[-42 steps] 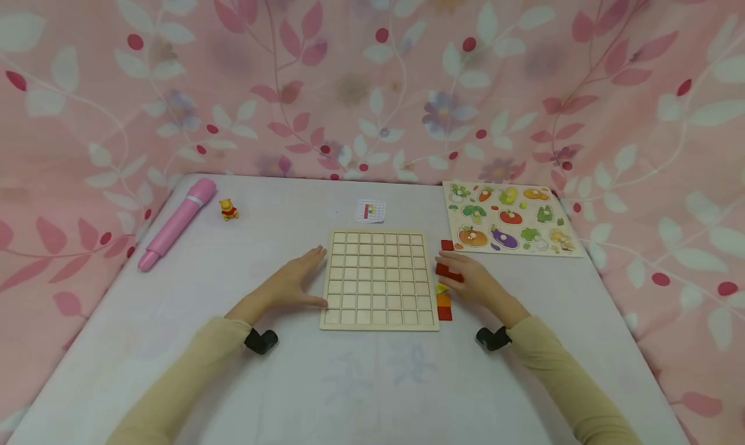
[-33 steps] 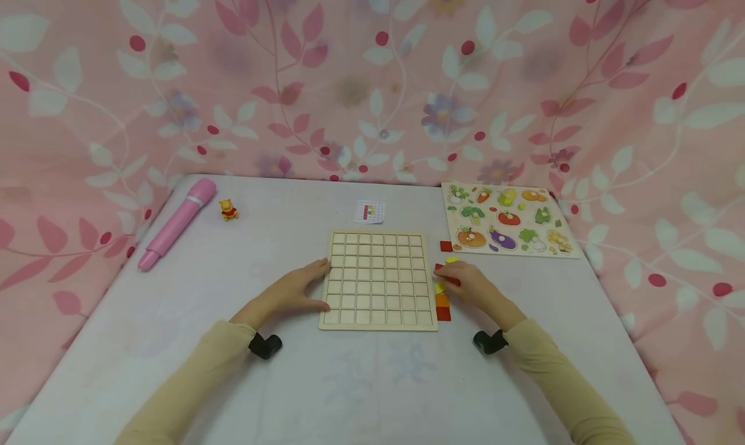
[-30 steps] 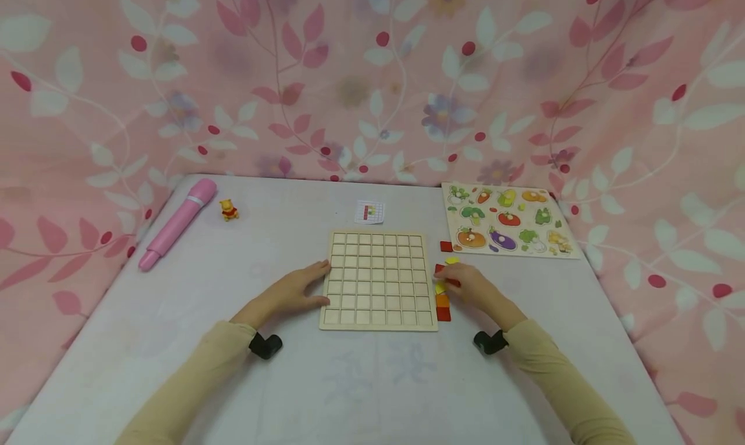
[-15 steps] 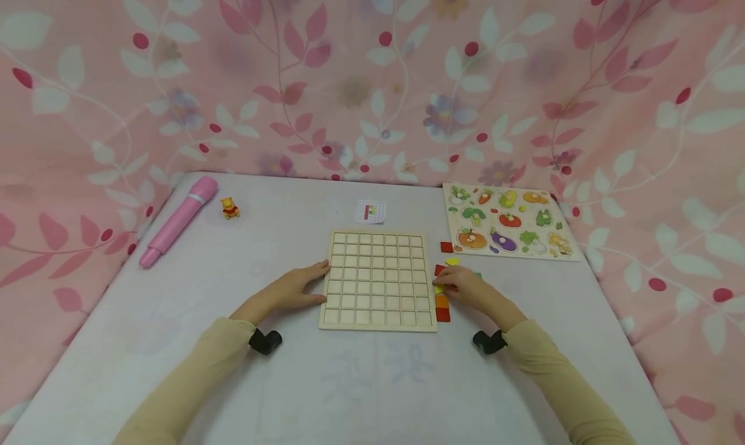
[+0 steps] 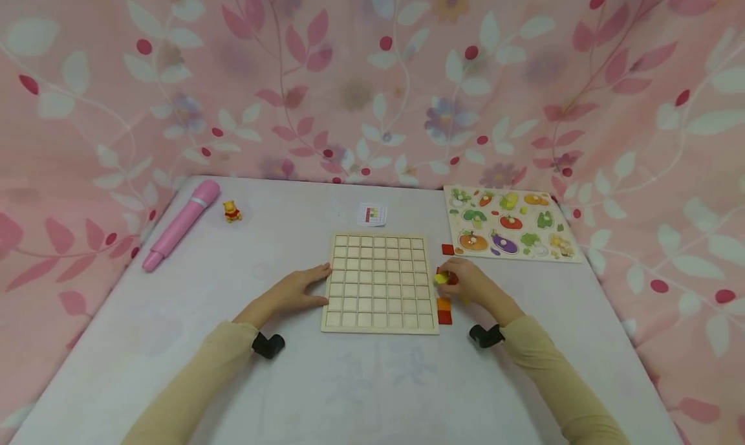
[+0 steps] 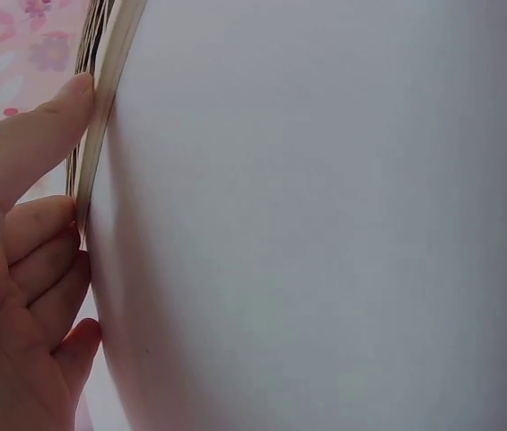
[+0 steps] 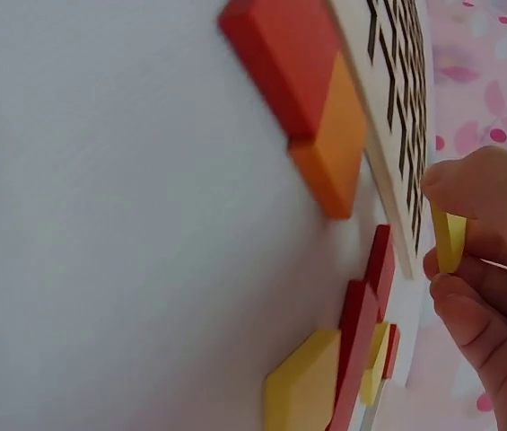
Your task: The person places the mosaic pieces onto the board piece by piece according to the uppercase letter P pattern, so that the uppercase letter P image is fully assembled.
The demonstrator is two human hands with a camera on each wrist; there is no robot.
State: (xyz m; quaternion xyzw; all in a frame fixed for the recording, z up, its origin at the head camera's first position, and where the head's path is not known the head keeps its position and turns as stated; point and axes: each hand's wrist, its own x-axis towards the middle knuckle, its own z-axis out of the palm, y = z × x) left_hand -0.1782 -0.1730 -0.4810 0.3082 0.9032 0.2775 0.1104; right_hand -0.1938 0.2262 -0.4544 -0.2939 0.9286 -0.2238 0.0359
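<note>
A square wooden grid board (image 5: 380, 330) lies in the middle of the table. My left hand (image 5: 293, 291) rests at its left edge, fingers spread; in the left wrist view the thumb and fingertips touch the board's side. My right hand (image 5: 473, 283), beside the board's right edge, pinches a small yellow block (image 7: 449, 238) between thumb and fingers, raised off the table. Under and around that hand lie an orange block (image 5: 444, 304), a red block (image 5: 445, 317) and, farther back, another red block (image 5: 447, 249). The right wrist view also has a second yellow block (image 7: 302, 386) on the table.
A small pattern card (image 5: 372, 215) lies behind the board. At the back right is a vegetable puzzle board (image 5: 512, 224), close to the far red block. A pink tube-shaped object (image 5: 182, 225) and a small bear figurine (image 5: 231, 211) are at the back left. Floral cloth surrounds the table.
My right hand has moved over the blocks, taken a yellow one and lifted it from beside the board. My left hand has come in against the board's left edge and stayed there.
</note>
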